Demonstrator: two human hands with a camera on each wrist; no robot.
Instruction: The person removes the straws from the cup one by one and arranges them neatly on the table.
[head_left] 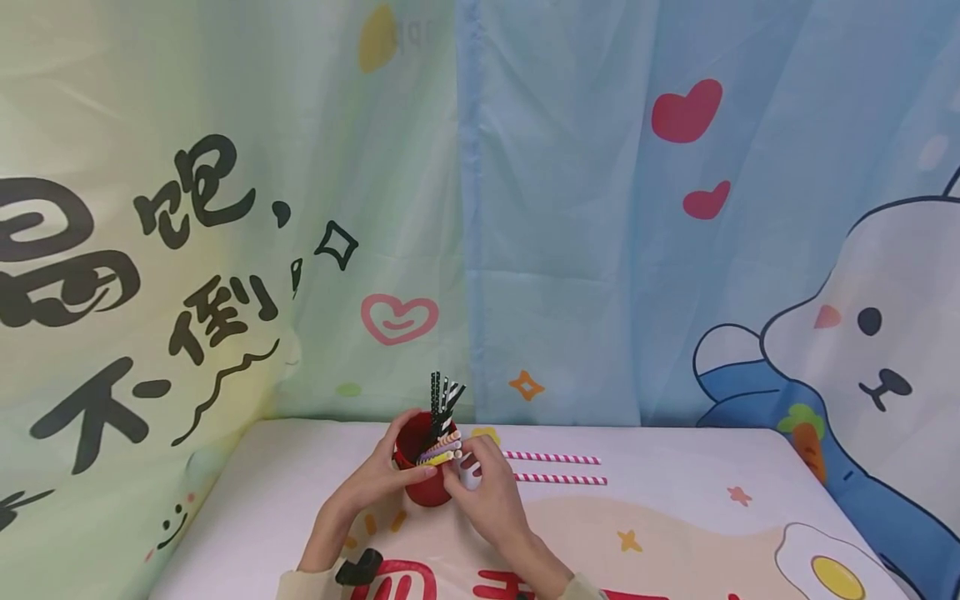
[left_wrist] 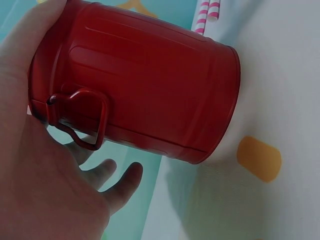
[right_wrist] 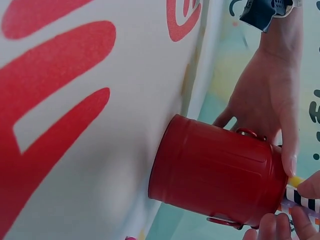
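A small red metal pail with wire side handles stands on the table. My left hand grips it near the rim, thumb in front; in the left wrist view several of its fingers show below a handle. Black-and-white paper straws stick up out of the pail. Coloured paper straws, yellow, purple and orange-striped, lean over the rim toward my right hand. The right thumb and fingers pinch around these straws in the right wrist view, where their tips are partly cut off by the frame edge.
Two pink-and-white striped straws lie on the table to the right, their left ends behind my right hand. The printed tablecloth spreads right and forward. Printed curtains hang behind the table.
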